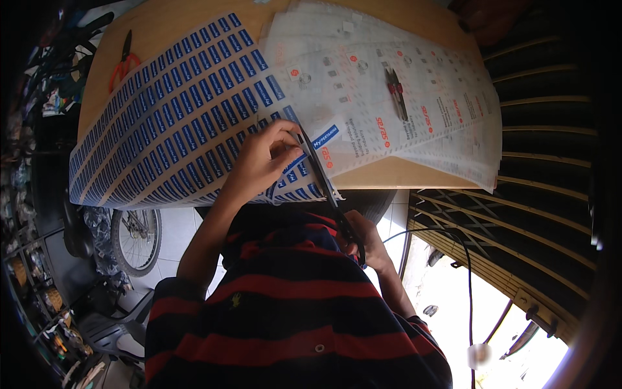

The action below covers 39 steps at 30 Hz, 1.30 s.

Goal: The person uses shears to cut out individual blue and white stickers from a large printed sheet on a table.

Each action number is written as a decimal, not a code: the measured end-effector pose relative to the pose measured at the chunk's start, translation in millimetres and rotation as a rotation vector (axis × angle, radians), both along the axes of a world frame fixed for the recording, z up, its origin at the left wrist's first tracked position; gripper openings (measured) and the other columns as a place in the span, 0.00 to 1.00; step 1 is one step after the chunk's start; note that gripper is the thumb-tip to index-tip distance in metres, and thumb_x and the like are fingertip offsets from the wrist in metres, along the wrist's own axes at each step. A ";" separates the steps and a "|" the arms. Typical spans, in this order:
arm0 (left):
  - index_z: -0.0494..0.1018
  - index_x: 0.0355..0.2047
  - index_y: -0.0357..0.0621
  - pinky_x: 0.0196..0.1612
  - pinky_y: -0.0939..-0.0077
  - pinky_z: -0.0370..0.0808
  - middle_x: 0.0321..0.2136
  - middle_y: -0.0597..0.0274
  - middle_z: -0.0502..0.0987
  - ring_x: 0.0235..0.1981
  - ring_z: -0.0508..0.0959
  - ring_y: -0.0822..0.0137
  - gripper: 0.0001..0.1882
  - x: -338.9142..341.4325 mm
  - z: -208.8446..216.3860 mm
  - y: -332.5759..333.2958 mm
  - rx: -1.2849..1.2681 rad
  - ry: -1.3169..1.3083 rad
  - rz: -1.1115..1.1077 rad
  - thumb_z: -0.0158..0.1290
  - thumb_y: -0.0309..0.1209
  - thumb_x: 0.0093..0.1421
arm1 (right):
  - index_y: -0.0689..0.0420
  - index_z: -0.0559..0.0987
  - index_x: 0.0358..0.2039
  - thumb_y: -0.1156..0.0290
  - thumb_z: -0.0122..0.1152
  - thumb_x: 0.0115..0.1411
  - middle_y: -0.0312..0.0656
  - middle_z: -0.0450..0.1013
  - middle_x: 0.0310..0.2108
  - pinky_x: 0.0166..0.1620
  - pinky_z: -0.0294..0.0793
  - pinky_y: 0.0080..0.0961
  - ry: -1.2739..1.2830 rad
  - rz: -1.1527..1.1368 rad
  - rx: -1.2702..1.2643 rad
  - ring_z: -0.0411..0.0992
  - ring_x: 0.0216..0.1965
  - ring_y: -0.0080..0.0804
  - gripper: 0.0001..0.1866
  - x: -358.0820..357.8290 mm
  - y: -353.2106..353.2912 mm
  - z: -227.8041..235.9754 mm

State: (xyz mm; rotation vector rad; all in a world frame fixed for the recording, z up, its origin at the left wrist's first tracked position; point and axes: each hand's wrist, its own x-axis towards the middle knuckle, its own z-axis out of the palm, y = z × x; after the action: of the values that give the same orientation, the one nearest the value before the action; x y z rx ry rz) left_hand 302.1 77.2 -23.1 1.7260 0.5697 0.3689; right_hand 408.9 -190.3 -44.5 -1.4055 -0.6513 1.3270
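Observation:
A large sheet of blue printed labels point(194, 97) spreads across the left of the table and hangs a little over its near edge. My left hand point(269, 155) is closed in a pinch on the sheet's right edge, thumb and fingers together. One blue label strip point(326, 136) sticks out beyond the fingers. My right hand point(363, 236), low and close to my body, grips the handles of long dark scissors point(317, 165). Their blades point up and away along the sheet's edge, beside my left fingertips. Whether the blades are apart is hard to see.
Translucent printed sheets point(363, 71) lie in a stack at the right, with a small red-and-dark tool point(396, 94) on top. Orange-handled scissors point(123, 61) rest at the table's far left. A dark slatted metal gate point(544, 162) stands right, a bicycle wheel point(136, 240) below left.

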 end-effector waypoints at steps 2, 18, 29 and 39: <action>0.79 0.34 0.33 0.31 0.83 0.74 0.29 0.59 0.82 0.27 0.79 0.76 0.04 1.4 3.8 1.2 -0.106 0.052 0.031 0.57 0.19 0.58 | 0.61 0.69 0.39 0.32 0.68 0.45 0.31 0.67 0.22 0.28 0.64 0.15 -0.051 0.003 -0.030 0.65 0.24 0.16 0.42 -0.7 3.1 3.7; 0.81 0.35 0.36 0.28 0.87 0.72 0.27 0.63 0.82 0.24 0.75 0.81 0.06 -2.2 -3.8 4.7 0.031 0.084 0.002 0.59 0.24 0.57 | 0.64 0.70 0.41 0.41 0.72 0.47 0.34 0.70 0.24 0.31 0.68 0.20 -0.113 0.025 -0.002 0.67 0.26 0.18 0.38 -1.8 2.8 2.3; 0.81 0.34 0.36 0.29 0.87 0.72 0.27 0.62 0.82 0.25 0.76 0.80 0.06 -2.0 -0.4 3.2 -0.044 0.084 0.038 0.59 0.24 0.57 | 0.64 0.72 0.38 0.43 0.70 0.51 0.33 0.69 0.23 0.24 0.63 0.16 -0.110 -0.029 -0.066 0.65 0.22 0.15 0.34 -7.0 0.3 -1.7; 0.78 0.34 0.36 0.31 0.88 0.71 0.30 0.62 0.81 0.28 0.77 0.80 0.04 1.3 -3.0 6.8 -0.059 0.009 0.137 0.59 0.24 0.59 | 0.62 0.71 0.37 0.34 0.67 0.46 0.34 0.68 0.22 0.28 0.65 0.21 -0.092 -0.035 0.042 0.66 0.24 0.19 0.40 -7.3 2.2 3.5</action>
State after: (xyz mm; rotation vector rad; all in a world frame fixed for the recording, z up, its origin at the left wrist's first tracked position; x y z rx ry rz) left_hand 303.4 84.0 -26.2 1.6372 0.7014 0.4371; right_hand 401.5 -188.2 -41.0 -1.4441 -0.7084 1.2205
